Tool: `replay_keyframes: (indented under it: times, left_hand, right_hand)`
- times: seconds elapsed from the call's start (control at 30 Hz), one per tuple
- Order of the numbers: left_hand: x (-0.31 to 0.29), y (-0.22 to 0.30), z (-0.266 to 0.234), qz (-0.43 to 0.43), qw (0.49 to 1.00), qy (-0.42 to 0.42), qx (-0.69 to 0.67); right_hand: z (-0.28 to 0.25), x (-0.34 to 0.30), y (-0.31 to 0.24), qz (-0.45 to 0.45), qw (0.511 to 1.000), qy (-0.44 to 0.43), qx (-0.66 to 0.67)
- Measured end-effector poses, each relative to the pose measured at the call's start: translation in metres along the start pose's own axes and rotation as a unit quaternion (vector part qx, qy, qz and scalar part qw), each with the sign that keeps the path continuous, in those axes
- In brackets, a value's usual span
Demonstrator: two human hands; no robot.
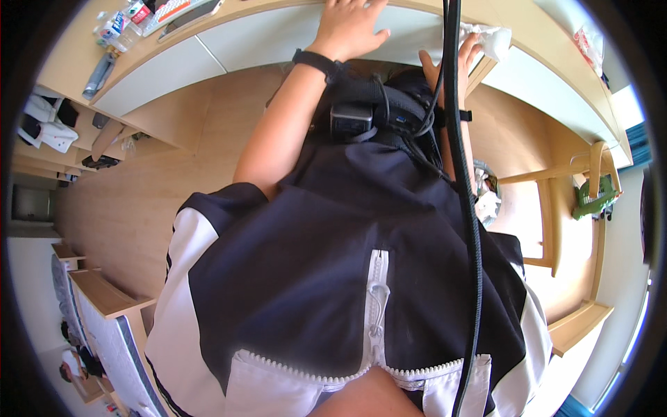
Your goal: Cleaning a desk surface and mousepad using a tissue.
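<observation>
My left hand (351,28) reaches over the front edge of the wooden desk (267,19), palm down, thumb spread away from the fingers. The fingertips run out at the top of the picture, and nothing shows in that hand. My right hand (455,66) is at the desk's front, thumb and fingers apart, partly covered by a black cable (455,104). Beside its fingertips lies a crumpled white plastic bag (492,43); whether they touch it I cannot tell. Black straps circle both wrists. A small dark device (351,119) with cords sits at my waist.
On the desk's left are clear bottles (124,33), a white and orange keyboard (170,15), a phone (191,19) and a folded grey umbrella-like thing (99,73). To the right stand a wooden chair (549,222), a green bag (596,198) and a bin (488,194) with white litter.
</observation>
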State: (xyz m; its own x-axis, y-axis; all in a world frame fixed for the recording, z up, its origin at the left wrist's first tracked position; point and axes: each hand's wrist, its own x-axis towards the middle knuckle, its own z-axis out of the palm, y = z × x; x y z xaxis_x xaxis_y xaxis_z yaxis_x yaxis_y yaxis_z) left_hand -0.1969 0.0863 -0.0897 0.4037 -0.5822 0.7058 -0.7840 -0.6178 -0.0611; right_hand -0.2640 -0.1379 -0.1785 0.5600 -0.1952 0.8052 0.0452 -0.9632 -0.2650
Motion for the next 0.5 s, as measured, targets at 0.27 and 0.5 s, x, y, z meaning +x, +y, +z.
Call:
replay_keyframes:
  times: [0.27, 0.5]
  left_hand:
    - [0.0015, 0.0039, -0.0026, -0.008, 1.0, -0.019, 0.003]
    - [0.0021, 0.0032, -0.0009, -0.011, 1.0, -0.021, 0.001]
  right_hand:
    - [-0.0073, -0.0039, -0.0076, 0.029, 1.0, -0.012, 0.004]
    - [-0.0068, -0.0011, -0.0062, 0.019, 1.0, -0.005, -0.015]
